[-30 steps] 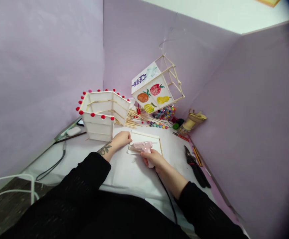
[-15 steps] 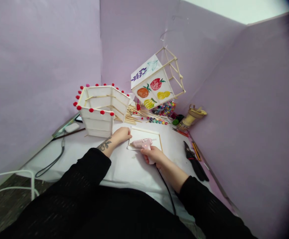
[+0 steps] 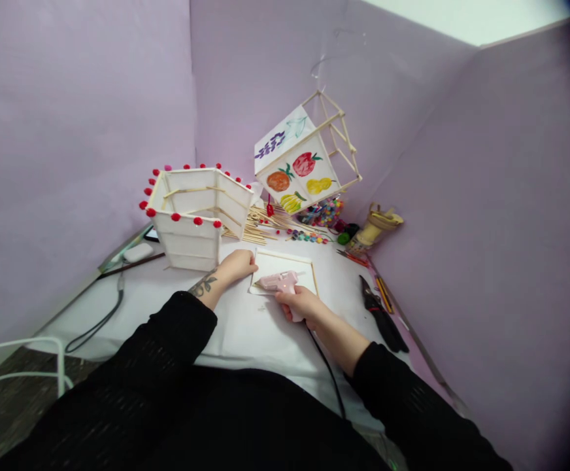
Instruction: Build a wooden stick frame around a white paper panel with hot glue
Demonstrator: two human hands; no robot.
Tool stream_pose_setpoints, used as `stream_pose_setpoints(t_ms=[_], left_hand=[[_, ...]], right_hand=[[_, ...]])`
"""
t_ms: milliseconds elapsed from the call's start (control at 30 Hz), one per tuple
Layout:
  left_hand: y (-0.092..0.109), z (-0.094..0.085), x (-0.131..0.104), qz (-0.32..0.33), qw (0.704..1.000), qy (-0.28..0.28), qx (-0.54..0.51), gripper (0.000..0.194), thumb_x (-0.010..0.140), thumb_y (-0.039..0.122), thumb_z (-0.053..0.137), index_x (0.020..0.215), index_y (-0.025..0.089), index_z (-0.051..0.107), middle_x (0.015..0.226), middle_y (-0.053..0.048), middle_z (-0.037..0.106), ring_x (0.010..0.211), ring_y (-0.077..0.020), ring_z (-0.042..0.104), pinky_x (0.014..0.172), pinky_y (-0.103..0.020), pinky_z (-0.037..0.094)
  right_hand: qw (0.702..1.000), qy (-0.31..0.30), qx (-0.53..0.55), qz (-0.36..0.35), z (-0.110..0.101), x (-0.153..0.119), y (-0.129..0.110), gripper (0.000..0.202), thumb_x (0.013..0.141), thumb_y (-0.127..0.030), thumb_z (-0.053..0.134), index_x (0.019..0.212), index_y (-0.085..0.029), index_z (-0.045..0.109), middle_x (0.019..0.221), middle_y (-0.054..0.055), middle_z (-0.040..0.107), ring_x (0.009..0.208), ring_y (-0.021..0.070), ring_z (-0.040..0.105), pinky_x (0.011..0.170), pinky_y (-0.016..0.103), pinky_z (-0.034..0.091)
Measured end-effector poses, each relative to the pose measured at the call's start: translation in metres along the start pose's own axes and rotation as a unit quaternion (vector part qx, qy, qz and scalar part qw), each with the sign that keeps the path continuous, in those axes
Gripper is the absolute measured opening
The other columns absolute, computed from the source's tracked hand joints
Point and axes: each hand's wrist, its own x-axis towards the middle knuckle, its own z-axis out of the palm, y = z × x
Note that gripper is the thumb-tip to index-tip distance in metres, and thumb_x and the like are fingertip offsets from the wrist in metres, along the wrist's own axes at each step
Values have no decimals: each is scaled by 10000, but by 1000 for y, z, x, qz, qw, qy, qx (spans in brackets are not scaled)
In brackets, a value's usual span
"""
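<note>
My right hand is wrapped round the handle of a pink glue gun. Its nozzle points left, at the near left corner of a white paper panel that has thin wooden sticks along its edges. The black cord trails from the handle toward me. At the panel's left edge my left hand is closed, fingertips pressed together on the rim; I cannot tell whether they pinch the stick or the paper. Just beyond that hand stands a white panelled lantern frame with red pompoms along its top.
A box lantern with painted fruit hangs tilted at the back. Below it lie wooden sticks and coloured pompoms. Black pruning shears and an orange cutter lie at the right, near a cup.
The whole view has shifted slightly, so everything sits a little further left. Both hands keep the same hold, and the glue gun's tip stays at the panel's near left corner.
</note>
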Motion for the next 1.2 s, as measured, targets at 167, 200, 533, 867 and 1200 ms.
stream_pose_setpoints(t_ms=[167, 200, 533, 867, 1200], left_hand=[[-1, 1, 1, -2, 1000, -1, 1, 155, 733, 287, 598, 794, 171, 681, 778, -51, 696, 749, -185, 611, 642, -261, 388], [-2, 1, 1, -1, 1000, -1, 2, 154, 733, 288, 599, 791, 171, 681, 775, -52, 694, 748, -185, 610, 641, -262, 388], [0, -1, 0, -3, 1000, -4, -4, 141, 737, 278, 608, 793, 171, 680, 793, -56, 702, 759, -188, 616, 647, -260, 393], [-2, -1, 1, 3, 1000, -1, -3, 147, 741, 295, 607, 782, 171, 674, 793, -58, 699, 763, -191, 611, 655, -262, 392], [1, -4, -1, -3, 1000, -4, -8, 137, 741, 283, 601, 780, 173, 673, 817, -59, 702, 788, -192, 618, 666, -264, 395]], right_hand=[[1000, 4, 1, 2, -1, 0, 2, 274, 780, -258, 579, 528, -181, 502, 415, -12, 500, 349, 103, 424, 369, 231, 291], [1000, 5, 1, 3, -2, 0, 2, 271, 778, -261, 578, 531, -182, 500, 419, -11, 503, 352, 104, 426, 369, 232, 291], [1000, 14, -11, 6, -7, -6, 2, 283, 763, -285, 589, 517, -191, 484, 406, -15, 490, 364, 97, 424, 379, 227, 283], [1000, 18, 17, 5, -15, -6, 9, 255, 738, -309, 619, 550, -193, 491, 426, -29, 491, 352, 100, 429, 370, 233, 279], [1000, 20, -2, -2, -23, -16, 10, 307, 773, -304, 577, 505, -204, 465, 422, -12, 471, 370, 106, 402, 399, 253, 268]])
